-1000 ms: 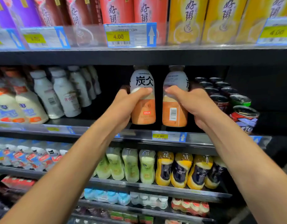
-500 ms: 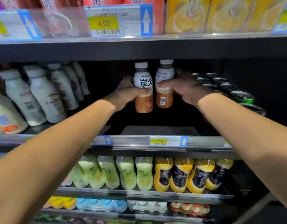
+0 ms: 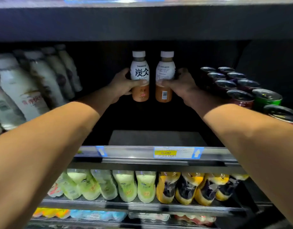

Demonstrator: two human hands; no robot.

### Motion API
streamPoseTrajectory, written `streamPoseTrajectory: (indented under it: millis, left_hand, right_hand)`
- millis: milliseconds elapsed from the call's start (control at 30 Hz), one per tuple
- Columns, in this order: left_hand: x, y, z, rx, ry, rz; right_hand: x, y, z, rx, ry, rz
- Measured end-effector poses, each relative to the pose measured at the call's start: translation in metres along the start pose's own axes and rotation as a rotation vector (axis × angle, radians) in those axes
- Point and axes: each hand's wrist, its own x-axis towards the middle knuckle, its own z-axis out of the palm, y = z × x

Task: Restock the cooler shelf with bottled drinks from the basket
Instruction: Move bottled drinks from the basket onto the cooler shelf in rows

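Note:
Two brown drink bottles with white caps and white upper labels stand upright, side by side, deep in the dark middle of the cooler shelf (image 3: 155,138). My left hand (image 3: 121,85) wraps the left bottle (image 3: 140,76), whose label faces me. My right hand (image 3: 182,84) grips the right bottle (image 3: 165,76), its barcode toward me. Both arms reach far in over the shelf's front rail (image 3: 142,152). I cannot tell whether the bottle bottoms touch the shelf. The basket is out of view.
White bottles (image 3: 25,90) fill the shelf's left side and dark and green cans (image 3: 241,90) its right. The upper shelf's underside (image 3: 142,23) hangs just above. Below are rows of green bottles (image 3: 126,184) and yellow-black bottles (image 3: 188,187).
Both hands have pushed the two bottles farther back into the shelf, side by side. My view has moved closer and lower, so the shelf above has slid out of the top of the frame.

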Motion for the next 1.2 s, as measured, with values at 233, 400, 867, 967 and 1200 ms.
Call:
streamPoseTrajectory:
  millis: [233,400,867,967,1200]
  left_hand:
    - [0.025,-0.008,0.005,-0.023,0.081,-0.017]
    - [0.038,-0.017,0.012,-0.061,0.166,0.007]
    - [0.054,-0.029,0.013,-0.069,0.187,0.062]
    - [0.055,-0.030,0.015,-0.068,0.186,0.064]
    - [0.051,-0.011,0.012,0.400,0.134,0.064]
  right_hand:
    - [0.024,0.015,0.017,-0.095,0.055,0.018]
    - [0.032,0.028,0.028,-0.192,0.086,0.002]
    - [0.049,0.039,0.037,-0.144,0.129,-0.050]
    - [0.048,0.038,0.038,-0.126,0.130,-0.051]
    - [0.045,0.026,0.036,-0.110,0.108,0.061]
